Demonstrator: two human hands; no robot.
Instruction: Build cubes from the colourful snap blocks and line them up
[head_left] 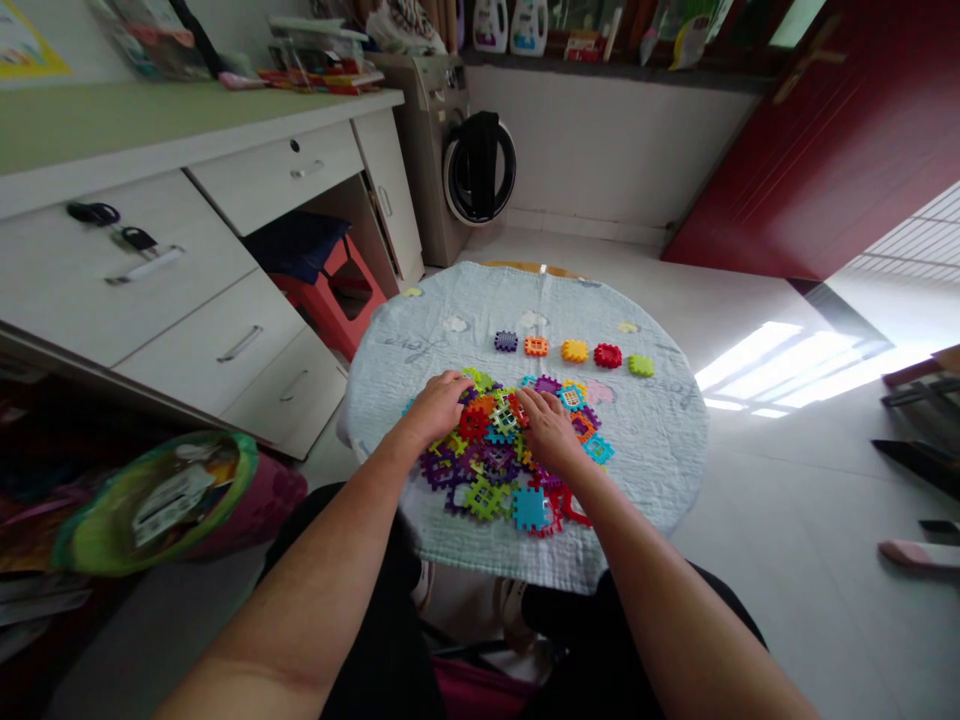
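Note:
A heap of colourful interlocking plastic building tiles (495, 455) lies on a round cloth-covered table (660, 440). My left hand (442, 403) rests at the heap's left side, fingers reaching over the tiles, their tips partly hidden. On the heap's upper right lies my right hand (547, 425), its fingers stretched across the tiles. Neither hand shows a tile gripped. Beyond the heap stands a spaced row: a purple tile (505, 342), an orange tile (536, 346), a yellow tile (574, 351), a red tile (607, 356) and a green tile (641, 366).
To the left are white drawers (217, 330), a red stool (337, 300) and a green-rimmed bin (247, 470). A washing machine (427, 150) with its door ajar stands behind the table. A red door (810, 150) is at the right.

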